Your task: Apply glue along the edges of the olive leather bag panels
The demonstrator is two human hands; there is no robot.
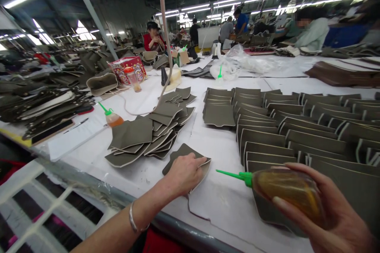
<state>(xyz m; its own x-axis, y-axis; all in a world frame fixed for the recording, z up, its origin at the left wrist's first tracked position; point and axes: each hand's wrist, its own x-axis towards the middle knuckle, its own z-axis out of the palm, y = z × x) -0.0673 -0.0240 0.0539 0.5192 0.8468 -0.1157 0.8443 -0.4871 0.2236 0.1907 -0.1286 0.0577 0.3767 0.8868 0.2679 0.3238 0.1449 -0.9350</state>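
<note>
My left hand point(185, 170), with a silver bangle at its wrist, grips a dark olive leather piece point(177, 155) near the table's front edge. The index finger lies along the piece's right edge, where a paler underside shows; the thumb is hidden. In my right hand point(332, 205) is a squeeze bottle point(285, 189) of amber liquid, tipped on its side. Its thin green nozzle points left, apart from the piece. Just beyond my left hand lies a loose pile of similar leather pieces point(132, 134). Overlapping rows of leather pieces point(264, 138) spread across the right side.
A second green-tipped bottle point(113, 118) stands left of the pile. Nearby are a paper sheet point(74, 138), stacked dark parts point(44, 110), a red patterned bag point(127, 69) and an orange-capped jar point(133, 79). A hose point(166, 27) hangs down to the table. Several people work farther back.
</note>
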